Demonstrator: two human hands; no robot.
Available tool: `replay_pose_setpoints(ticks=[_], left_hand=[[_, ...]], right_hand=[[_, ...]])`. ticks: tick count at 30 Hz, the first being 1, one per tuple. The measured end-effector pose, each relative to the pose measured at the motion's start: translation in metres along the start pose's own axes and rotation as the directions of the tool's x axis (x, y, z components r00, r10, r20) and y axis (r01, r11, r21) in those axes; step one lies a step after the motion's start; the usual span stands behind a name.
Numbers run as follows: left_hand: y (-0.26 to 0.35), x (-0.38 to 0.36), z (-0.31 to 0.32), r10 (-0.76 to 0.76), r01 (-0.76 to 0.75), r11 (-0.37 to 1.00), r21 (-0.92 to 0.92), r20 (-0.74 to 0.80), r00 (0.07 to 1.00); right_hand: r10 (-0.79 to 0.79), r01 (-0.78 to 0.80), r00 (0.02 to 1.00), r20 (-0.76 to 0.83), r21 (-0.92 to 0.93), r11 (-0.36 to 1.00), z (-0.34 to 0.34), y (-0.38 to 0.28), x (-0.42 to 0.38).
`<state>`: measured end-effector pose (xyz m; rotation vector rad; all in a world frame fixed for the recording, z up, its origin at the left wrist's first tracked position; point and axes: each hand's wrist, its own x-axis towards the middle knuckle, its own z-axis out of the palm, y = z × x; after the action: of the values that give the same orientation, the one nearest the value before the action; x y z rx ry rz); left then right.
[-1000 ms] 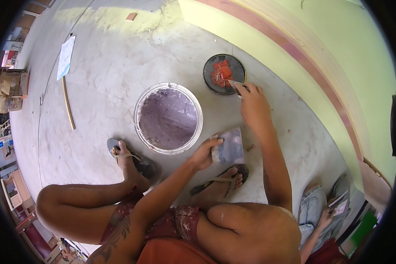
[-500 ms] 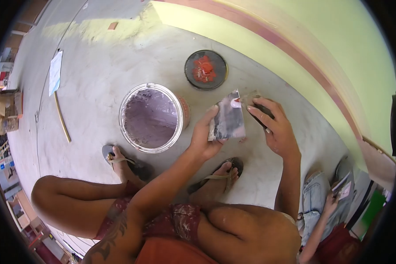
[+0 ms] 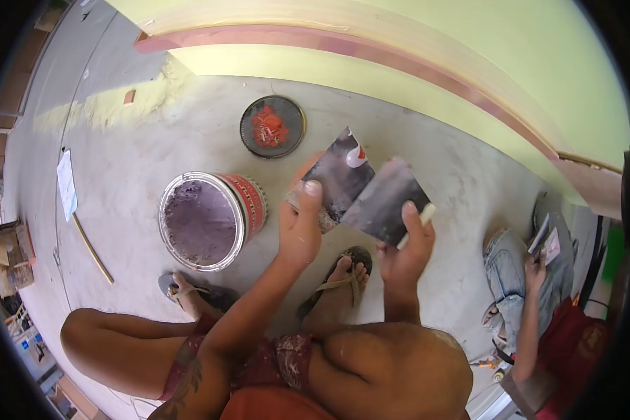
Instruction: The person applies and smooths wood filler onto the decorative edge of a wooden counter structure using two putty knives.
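My left hand (image 3: 301, 227) grips a flat, square putty scraper (image 3: 337, 171), its thumb on the face; a small red-and-white patch shows near one edge. My right hand (image 3: 409, 245) is closed on a second flat putty scraper (image 3: 388, 203), grey and smeared, with a pale strip along its gripped edge. The two blades meet or overlap at their near edges; contact cannot be made out for certain. To the left of my hands, an open can (image 3: 253, 203) of purplish putty (image 3: 201, 224) stands tilted in view on the floor. Beyond it lies a dark round lid (image 3: 248, 140) with red paste (image 3: 269, 127).
A pale yellow wall (image 3: 259, 66) with a pinkish ledge runs along the far side. At right, another person crouches in jeans (image 3: 507, 269), a hand (image 3: 535, 274) holding a flat tool. A stick (image 3: 94, 248) and a sheet (image 3: 66, 183) lie at left.
My right hand has turned and come in, so its scraper now faces up against the left one. The left scraper has tilted. My view has shifted, moving can and lid leftward.
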<state>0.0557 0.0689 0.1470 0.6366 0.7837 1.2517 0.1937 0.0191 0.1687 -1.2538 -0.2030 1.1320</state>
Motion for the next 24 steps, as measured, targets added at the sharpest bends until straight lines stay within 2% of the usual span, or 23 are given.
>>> replay_pose_setpoints(ticks=[1,2,3,4,5,6,7,8,9,10,11,12,13,14,16,17,19,21,23,24], left_hand=[[0.001,-0.001,0.003,0.082,-0.089,0.98,0.18,0.048,0.995],[0.003,-0.002,0.001,0.08,-0.09,0.98,0.176,0.058,0.995],[0.006,-0.004,-0.005,0.051,-0.117,0.898,0.425,0.165,0.985],[0.008,-0.004,-0.008,-0.005,-0.168,0.753,0.636,0.261,0.965],[0.009,-0.001,-0.009,-0.007,-0.171,0.758,0.629,0.27,0.963],[0.01,0.003,-0.01,0.072,-0.411,0.636,0.653,0.48,0.874],[0.01,0.006,-0.01,0.116,-0.633,0.483,0.605,0.672,0.731],[0.006,0.002,-0.01,0.116,-0.635,0.486,0.601,0.675,0.728],[0.002,-0.005,-0.007,0.013,-0.246,0.796,0.554,0.391,0.92],[-0.001,-0.007,-0.006,-0.209,0.164,0.936,0.312,0.114,0.971],[-0.004,-0.005,-0.007,-0.205,0.162,0.936,0.313,0.109,0.973],[0.002,-0.001,-0.002,-0.335,0.335,0.942,0.003,0.068,0.94],[0.007,0.003,-0.001,-0.46,0.458,0.833,-0.309,0.071,0.885],[0.01,0.005,-0.002,-0.459,0.457,0.834,-0.31,0.069,0.886],[0.013,0.007,-0.004,-0.484,0.526,0.715,-0.461,0.216,0.848],[0.014,0.006,-0.002,-0.485,0.527,0.711,-0.465,0.217,0.847],[0.018,0.006,0.006,-0.506,0.506,0.717,-0.48,0.142,0.851],[0.021,0.005,0.009,-0.498,0.508,0.737,-0.446,0.151,0.854],[0.021,0.004,0.009,-0.485,0.502,0.755,-0.421,0.156,0.86],[0.02,0.004,0.007,-0.466,0.496,0.769,-0.403,0.178,0.867]], right_hand=[[-0.009,0.009,1.0,-0.007,0.004,1.0,0.008,-0.001,0.003],[-0.053,0.053,0.999,-0.004,-0.005,0.999,0.016,-0.005,0.006],[-0.093,0.093,0.996,0.0,-0.016,0.996,0.022,-0.01,0.01],[-0.101,0.101,0.995,-0.006,-0.018,0.995,0.024,-0.016,0.018],[-0.111,0.111,0.993,-0.031,0.014,0.994,0.024,-0.024,0.028],[-0.118,0.12,0.991,-0.057,0.047,0.992,0.021,-0.03,0.033],[-0.126,0.129,0.99,-0.064,0.046,0.991,0.017,-0.034,0.035],[-0.225,0.232,0.972,-0.068,0.119,0.965,0.012,-0.039,0.036],[-0.32,0.329,0.944,-0.074,0.194,0.924,0.009,-0.042,0.039],[-0.409,0.416,0.909,-0.084,0.269,0.869,0.009,-0.043,0.041],[-0.406,0.412,0.91,-0.079,0.271,0.87,0.007,-0.041,0.038],[-0.524,0.521,0.852,-0.025,0.156,0.839,0.003,-0.038,0.03],[-0.626,0.624,0.779,0.042,0.049,0.78,-0.001,-0.035,0.022],[-0.624,0.622,0.78,0.045,0.05,0.781,-0.003,-0.034,0.018],[-0.759,0.844,0.48,0.439,0.003,0.536,-0.009,-0.035,0.011],[-0.734,0.921,0.29,0.614,0.029,0.388,-0.01,-0.036,0.008],[-0.726,0.935,0.261,0.636,0.02,0.354,-0.006,-0.029,0.001],[-0.679,0.831,0.453,0.577,0.003,0.557,-0.011,-0.016,-0.004],[-0.658,0.863,0.418,0.626,-0.047,0.503,-0.011,-0.019,-0.005],[-0.625,0.93,0.342,0.702,-0.155,0.334,-0.012,-0.022,-0.001]])
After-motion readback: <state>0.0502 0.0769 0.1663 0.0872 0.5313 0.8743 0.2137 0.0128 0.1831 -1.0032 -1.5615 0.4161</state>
